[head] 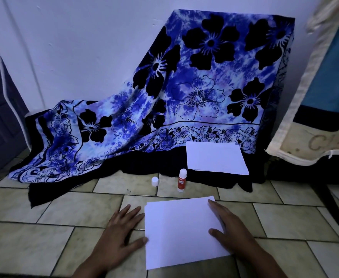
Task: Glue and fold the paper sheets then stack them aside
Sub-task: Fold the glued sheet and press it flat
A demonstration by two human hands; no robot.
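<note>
White folded sheet [176, 231] lies on floor tiles [64, 237] just before the glue stick [181, 180], right hand [230, 226] pressing flat on it, left hand [121, 230] spread flat beside it; the stack [214, 160] sits beyond the glue stick, nearer the right hand.

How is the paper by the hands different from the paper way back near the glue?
The near paper lies on the tiled floor; the far paper lies on the dark edge of the flowered cloth. The right hand rests flat on the near paper, the left hand beside it; no hand touches the far paper. Both are white and lie flat.
</note>
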